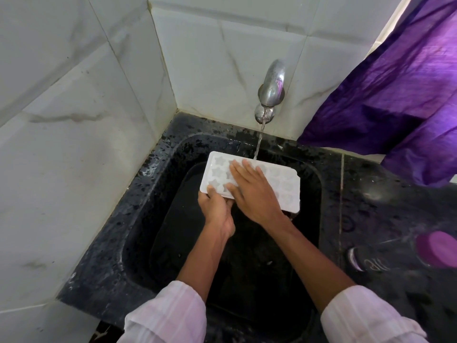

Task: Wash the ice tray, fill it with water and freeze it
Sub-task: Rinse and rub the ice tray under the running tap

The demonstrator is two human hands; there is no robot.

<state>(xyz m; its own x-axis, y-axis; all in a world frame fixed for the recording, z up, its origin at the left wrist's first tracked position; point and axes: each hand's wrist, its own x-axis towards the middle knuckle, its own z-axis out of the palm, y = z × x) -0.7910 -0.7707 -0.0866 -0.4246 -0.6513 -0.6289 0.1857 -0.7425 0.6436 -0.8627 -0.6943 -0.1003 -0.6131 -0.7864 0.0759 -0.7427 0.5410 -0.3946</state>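
- A white ice tray [284, 184] with star-shaped cups is held level over the black sink [138, 194], at the centre of the frame.
- Its near left corner is pinched by the left hand [217, 206], thumb on top.
- The right hand [254, 191] is laid flat across the cups, fingers spread.
- Water [259, 142] is poured from the metal tap [272, 85] onto the tray's far edge.
- A purple curtain [395, 82] is seen at upper right.

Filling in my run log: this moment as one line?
stage: washing | ice tray: over sink, under tap | left hand: holds tray | right hand: rubbing top
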